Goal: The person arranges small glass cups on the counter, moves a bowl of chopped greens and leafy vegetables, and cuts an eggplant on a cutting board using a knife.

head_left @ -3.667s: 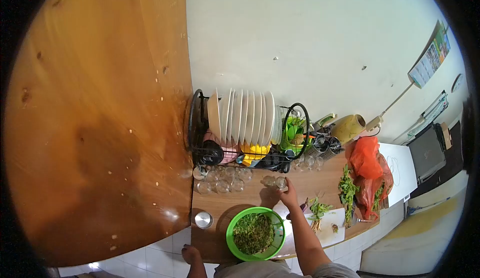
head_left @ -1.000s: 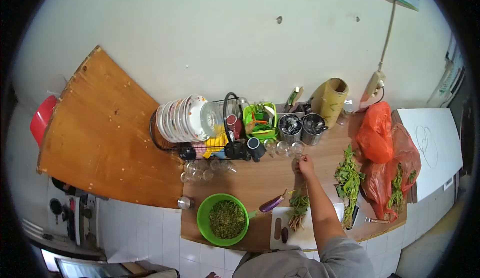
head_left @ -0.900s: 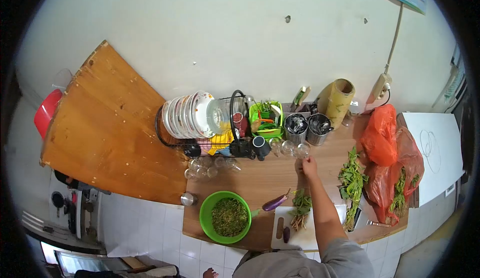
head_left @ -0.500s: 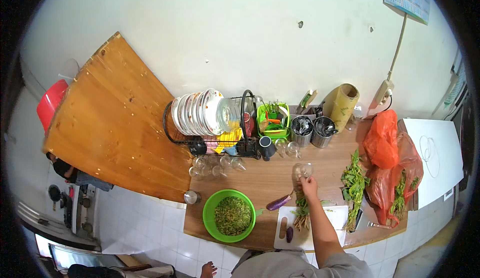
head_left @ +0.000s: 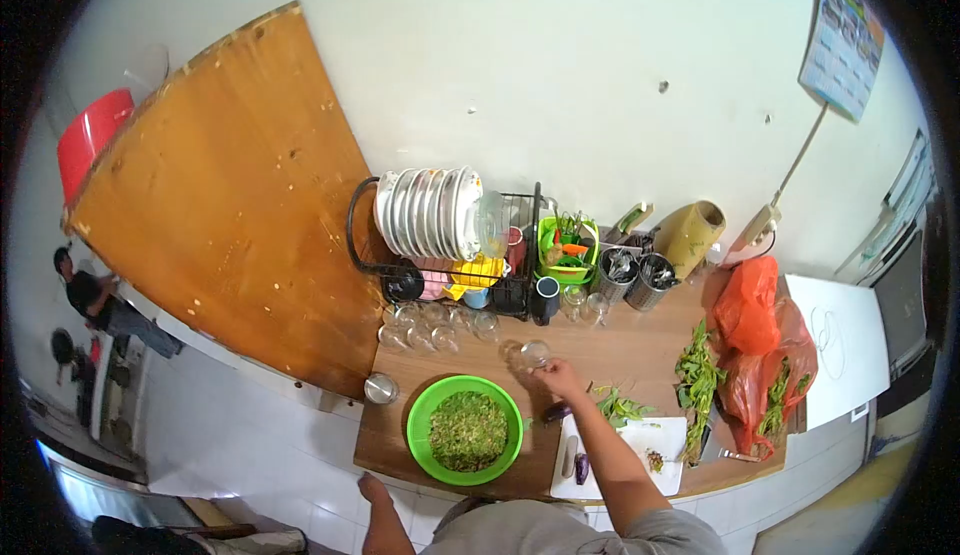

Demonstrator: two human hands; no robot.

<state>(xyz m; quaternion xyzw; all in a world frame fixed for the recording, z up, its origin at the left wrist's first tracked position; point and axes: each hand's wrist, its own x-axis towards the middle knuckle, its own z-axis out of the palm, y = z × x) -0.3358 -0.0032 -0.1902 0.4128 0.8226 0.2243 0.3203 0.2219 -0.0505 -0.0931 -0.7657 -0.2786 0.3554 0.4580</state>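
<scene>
My right hand [head_left: 562, 379] is closed on a clear glass cup [head_left: 534, 354], held over the middle of the wooden table. My left hand [head_left: 374, 491] is beside the table's front edge with nothing visible in it; its fingers look loosely extended, though they are small and blurred. Between my arms, a green basin [head_left: 415, 433] holds chopped greens. Under my right forearm lies a white cutting board [head_left: 668, 445] with leafy stalks [head_left: 622, 410] and a piece of purple eggplant [head_left: 582, 469]. Another eggplant [head_left: 556, 412] is partly hidden by the forearm.
Several upturned glasses [head_left: 418, 338] stand before a dish rack [head_left: 352, 230] with plates. A metal cup [head_left: 381, 388] is near the left edge. Cutlery holders [head_left: 648, 295] stand at the back. Red plastic bags [head_left: 750, 305] and greens [head_left: 697, 380] lie right. Another person [head_left: 95, 295] is far left.
My right hand has carried the glass cup leftward, from above the cutting board toward the row of glasses. My left hand has moved up and left. The head view has shifted.
</scene>
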